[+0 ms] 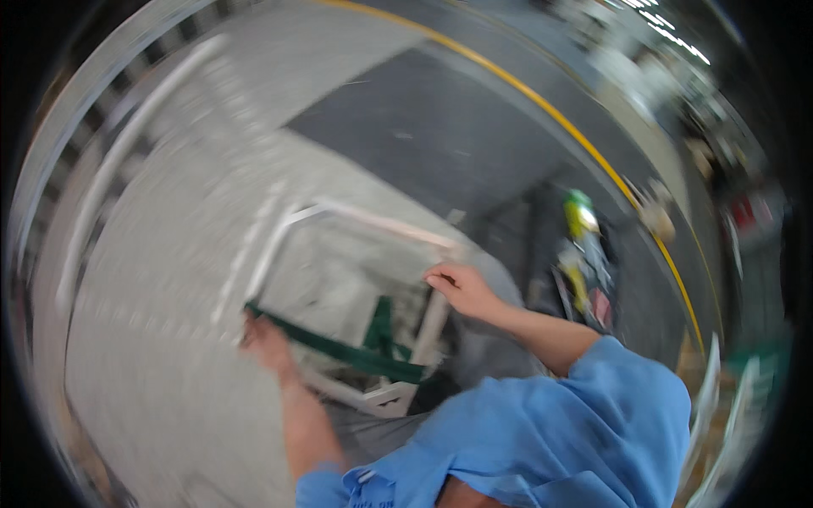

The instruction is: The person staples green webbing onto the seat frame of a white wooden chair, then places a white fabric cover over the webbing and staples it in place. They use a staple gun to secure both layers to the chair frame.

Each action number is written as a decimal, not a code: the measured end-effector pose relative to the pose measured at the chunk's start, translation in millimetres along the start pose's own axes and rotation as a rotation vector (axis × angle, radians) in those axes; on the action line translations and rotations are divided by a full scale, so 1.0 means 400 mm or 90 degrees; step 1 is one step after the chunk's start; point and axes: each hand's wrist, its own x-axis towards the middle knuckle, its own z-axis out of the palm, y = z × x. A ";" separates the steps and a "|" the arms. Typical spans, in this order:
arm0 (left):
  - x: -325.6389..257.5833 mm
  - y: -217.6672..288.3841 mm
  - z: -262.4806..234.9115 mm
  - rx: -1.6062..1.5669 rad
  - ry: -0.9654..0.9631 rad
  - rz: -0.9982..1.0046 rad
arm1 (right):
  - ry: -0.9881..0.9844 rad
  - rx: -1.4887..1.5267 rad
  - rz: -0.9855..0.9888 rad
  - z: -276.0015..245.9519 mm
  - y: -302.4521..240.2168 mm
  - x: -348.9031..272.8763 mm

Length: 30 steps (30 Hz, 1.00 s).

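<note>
A white metal frame (258, 267) with bent corners lies in front of me, close to my lap. A dark green strap (339, 349) runs across its near part, and another green piece (379, 326) stands up behind it. My left hand (268, 343) is closed on the strap's left end, at the frame's left side. My right hand (464, 289) is at the frame's right corner, its fingers pinched together. Whatever is between those fingertips, if anything, is too small and blurred to make out.
A white rail (127, 161) curves along the left. To my right lies a dark bag-like bundle (597, 271) with green and yellow items (579, 216). A yellow line (559, 118) crosses the grey floor (406, 118). White panels (720, 423) stand at the lower right.
</note>
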 end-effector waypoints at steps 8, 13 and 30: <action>-0.026 0.142 -0.083 0.064 -0.172 -0.221 | 0.395 -0.206 0.359 -0.468 0.334 -0.419; -0.013 0.142 -0.061 -0.308 -0.217 -0.077 | 0.258 -0.452 0.567 -0.639 0.466 -0.451; -0.021 0.080 -0.093 -0.019 -0.174 -0.320 | 0.139 0.073 0.119 -0.416 0.061 -0.075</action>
